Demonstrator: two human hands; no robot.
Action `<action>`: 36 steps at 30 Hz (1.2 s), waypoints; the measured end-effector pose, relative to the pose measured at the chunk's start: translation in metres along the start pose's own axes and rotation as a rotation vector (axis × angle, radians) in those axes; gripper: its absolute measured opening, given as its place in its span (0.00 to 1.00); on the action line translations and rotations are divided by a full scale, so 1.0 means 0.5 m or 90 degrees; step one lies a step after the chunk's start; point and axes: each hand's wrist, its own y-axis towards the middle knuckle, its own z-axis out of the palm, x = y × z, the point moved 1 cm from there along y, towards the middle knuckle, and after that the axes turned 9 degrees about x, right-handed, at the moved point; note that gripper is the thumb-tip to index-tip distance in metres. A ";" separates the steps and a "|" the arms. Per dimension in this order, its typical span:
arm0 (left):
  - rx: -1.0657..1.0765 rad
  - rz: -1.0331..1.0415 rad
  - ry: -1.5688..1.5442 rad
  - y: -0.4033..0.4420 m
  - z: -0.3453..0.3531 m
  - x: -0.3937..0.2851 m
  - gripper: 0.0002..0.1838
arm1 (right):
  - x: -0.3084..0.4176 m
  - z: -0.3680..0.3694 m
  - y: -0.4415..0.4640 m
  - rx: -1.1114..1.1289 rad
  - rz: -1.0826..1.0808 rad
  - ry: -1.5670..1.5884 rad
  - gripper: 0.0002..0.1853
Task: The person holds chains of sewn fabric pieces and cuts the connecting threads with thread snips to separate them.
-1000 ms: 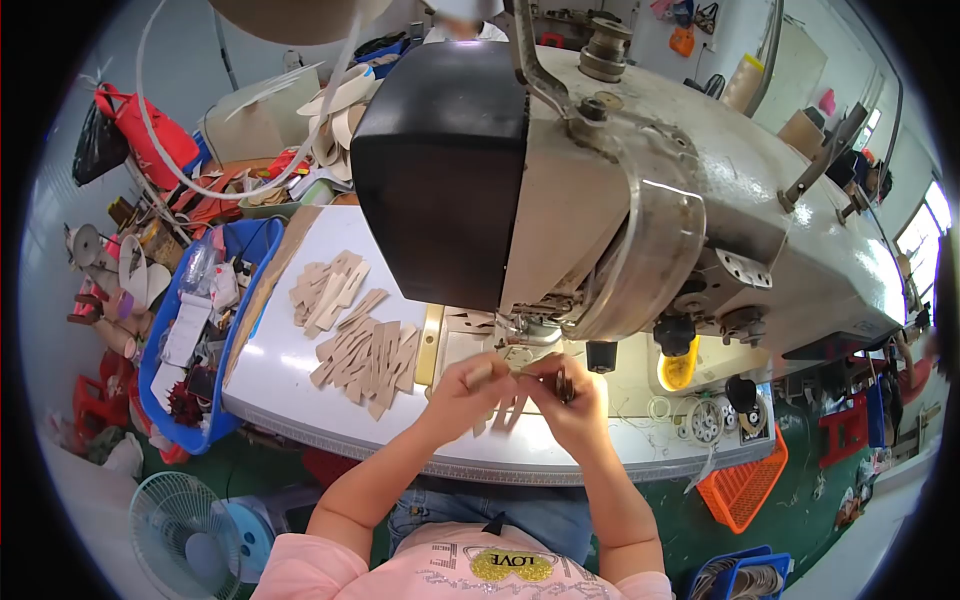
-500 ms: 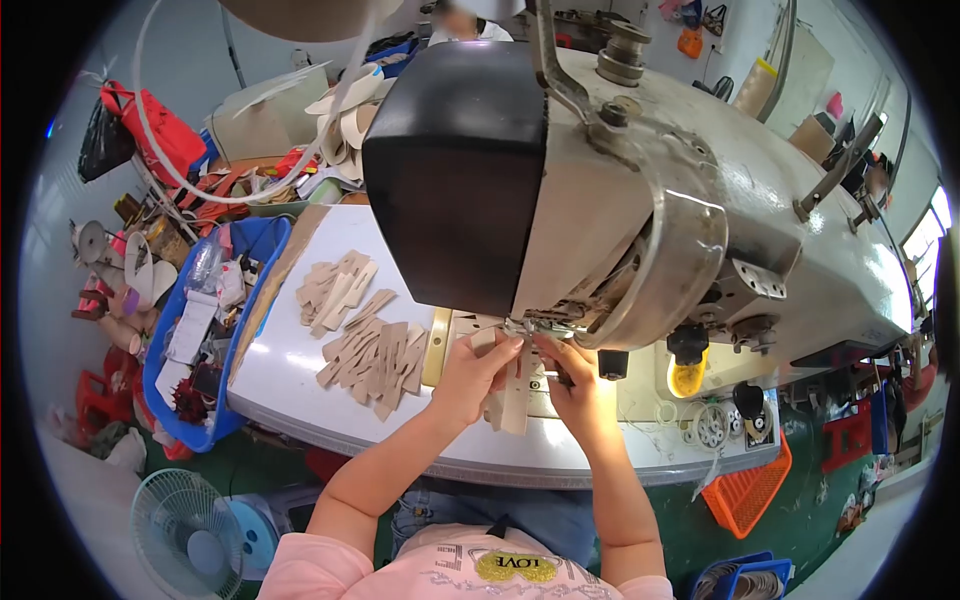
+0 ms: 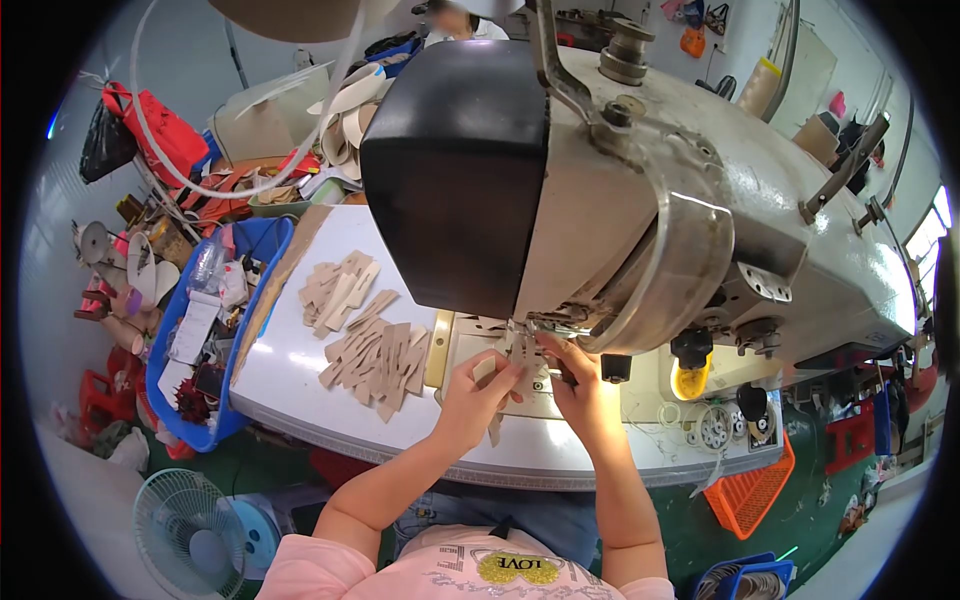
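The sewing machine [image 3: 640, 190], with a black end cover, stands over the work and partly hides the needle area. Just below the presser foot, my left hand [image 3: 474, 398] pinches a beige strip [image 3: 521, 352], and the end of another beige piece [image 3: 495, 428] shows under that hand. My right hand [image 3: 582, 392] is curled at the strip's right side, its index fingertip close to the foot. Something dark shows between its fingers, too hidden to name. Left of the machine bed lie loose piles of beige strips [image 3: 375, 355] on the white table [image 3: 290, 365].
A blue basket [image 3: 215, 430] of odds and ends stands at the table's left. An orange basket [image 3: 755, 485] is below the right edge, and a fan [image 3: 190, 530] is at lower left. Another person [image 3: 455, 22] is behind the machine.
My left hand has drawn slightly down from the foot. The long strip that hung toward the table's front edge is no longer seen there. My right hand stays almost in place.
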 end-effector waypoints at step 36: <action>0.100 0.049 0.061 0.037 -0.057 0.028 0.22 | 0.115 -0.033 -0.034 0.037 0.001 0.347 0.03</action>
